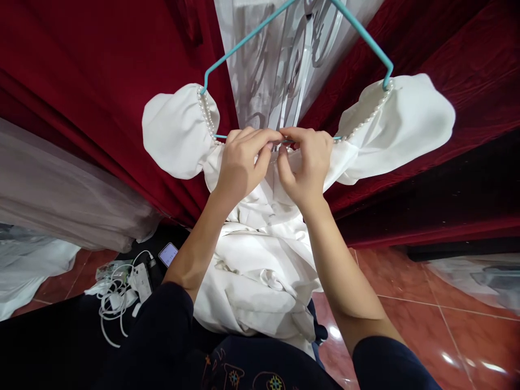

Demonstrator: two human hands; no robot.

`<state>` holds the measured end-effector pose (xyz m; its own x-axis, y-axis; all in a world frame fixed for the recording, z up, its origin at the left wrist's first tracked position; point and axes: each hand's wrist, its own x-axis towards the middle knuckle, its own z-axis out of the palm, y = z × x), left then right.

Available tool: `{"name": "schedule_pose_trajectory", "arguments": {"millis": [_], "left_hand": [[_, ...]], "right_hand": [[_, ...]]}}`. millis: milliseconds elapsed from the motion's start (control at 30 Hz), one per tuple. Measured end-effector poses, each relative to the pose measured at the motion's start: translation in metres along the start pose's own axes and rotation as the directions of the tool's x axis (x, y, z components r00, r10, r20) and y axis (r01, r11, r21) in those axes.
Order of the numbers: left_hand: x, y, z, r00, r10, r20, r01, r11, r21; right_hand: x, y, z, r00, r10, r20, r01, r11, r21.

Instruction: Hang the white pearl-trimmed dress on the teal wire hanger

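A white dress point(260, 260) with puffed sleeves and pearl-beaded edging hangs from a light-blue hanger point(252, 38). Its skirt lies bunched toward my lap. My left hand point(246, 160) pinches the top edge of the bodice near the middle, thumb and fingers together. Close beside it, fingertips almost meeting, my right hand point(306, 160) pinches the same neckline edge. The hanger's lower bar passes behind both hands. What lies exactly between the fingertips is too small to make out.
Dark red curtains point(101, 70) hang on both sides, with white metal scrollwork point(300, 70) between them. At the left, a black surface point(52, 341) holds tangled white cables point(116, 295), a power strip point(141, 281) and a lit phone point(168, 253). Red floor tiles point(455, 319) show at right.
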<state>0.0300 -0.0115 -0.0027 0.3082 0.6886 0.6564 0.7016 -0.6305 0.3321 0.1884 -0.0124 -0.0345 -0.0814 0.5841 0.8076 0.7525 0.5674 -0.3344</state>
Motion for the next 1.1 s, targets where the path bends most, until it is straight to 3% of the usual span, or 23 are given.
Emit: {"name": "schedule_pose_trajectory", "arguments": {"millis": [433,533,633,700,733,900,1000,1100], "left_hand": [[-0.01,0.004,0.003,0.993,0.083,-0.082,-0.086,0.996,-0.031],[-0.008,0.0,-0.004,0.957,0.177,-0.23,-0.203,0.975,-0.094],[-0.003,-0.006,-0.023,0.851,0.202,-0.485,-0.243,0.97,-0.022],[0.0,-0.014,-0.038,0.798,0.174,-0.577,-0.17,0.984,0.061],[0.001,-0.02,-0.045,0.793,0.158,-0.589,-0.127,0.987,0.094],[0.003,-0.052,-0.065,0.828,0.008,-0.56,0.048,0.995,0.084],[0.009,-0.063,-0.072,0.825,-0.077,-0.559,0.039,0.996,-0.079],[0.016,-0.08,-0.082,0.782,-0.097,-0.615,0.006,0.989,-0.149]], "right_hand": [[-0.004,-0.001,0.0,0.988,-0.011,-0.153,0.025,0.995,0.092],[0.001,-0.004,0.003,0.976,-0.011,-0.216,0.039,0.991,0.126],[0.005,-0.008,0.002,0.963,-0.049,-0.266,0.096,0.981,0.167],[0.005,-0.01,0.001,0.962,-0.068,-0.265,0.119,0.976,0.183],[0.005,-0.01,0.0,0.964,-0.07,-0.255,0.119,0.976,0.181],[0.006,-0.009,0.0,0.973,-0.062,-0.222,0.095,0.986,0.14],[0.008,-0.008,0.0,0.979,-0.04,-0.199,0.067,0.989,0.135],[0.011,-0.005,-0.001,0.99,-0.008,-0.139,0.018,0.997,0.073]]}}
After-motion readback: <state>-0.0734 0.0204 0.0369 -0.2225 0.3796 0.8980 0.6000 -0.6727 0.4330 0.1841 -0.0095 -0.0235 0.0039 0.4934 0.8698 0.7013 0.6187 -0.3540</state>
